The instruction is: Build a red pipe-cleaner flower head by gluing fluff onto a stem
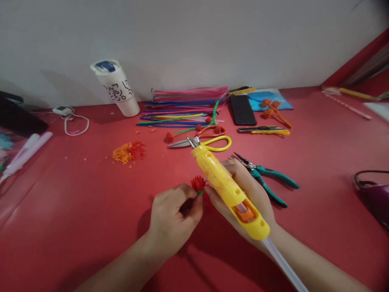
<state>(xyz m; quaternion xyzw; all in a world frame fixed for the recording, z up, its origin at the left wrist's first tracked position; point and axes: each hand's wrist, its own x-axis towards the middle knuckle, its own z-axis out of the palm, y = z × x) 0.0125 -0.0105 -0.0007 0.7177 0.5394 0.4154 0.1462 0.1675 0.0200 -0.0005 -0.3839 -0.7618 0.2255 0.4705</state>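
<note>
The left hand (174,213) is pinching a small red flower (198,183) just left of the yellow glue gun (225,186) that the right hand (253,191) is gripping, nozzle angling away up-left.

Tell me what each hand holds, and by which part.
The left hand pinches the red flower by its green stem, just under the head. The right hand holds the yellow glue gun around the middle of its body.
</note>
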